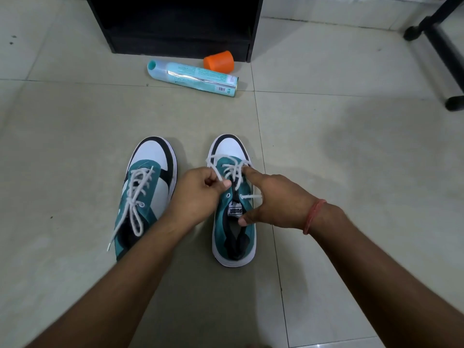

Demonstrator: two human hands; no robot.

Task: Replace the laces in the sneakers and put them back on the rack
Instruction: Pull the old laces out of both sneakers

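Two teal, white and black sneakers stand side by side on the tiled floor, toes pointing away from me. The left sneaker point(148, 187) is laced with a white lace whose ends hang loose. Over the right sneaker point(233, 222), my left hand point(198, 194) pinches a white lace point(221, 167) above the upper eyelets. My right hand point(273, 197) rests on the same shoe, index finger pointing at the lacing and thumb on the tongue label. A short lace end sticks out of a right-side eyelet. The black rack point(180, 28) stands ahead.
A teal spray can point(193, 77) lies on its side in front of the rack, with an orange cap point(219, 62) next to it. Black furniture legs point(442, 46) stand at the far right. Pale floor tiles surround the shoes.
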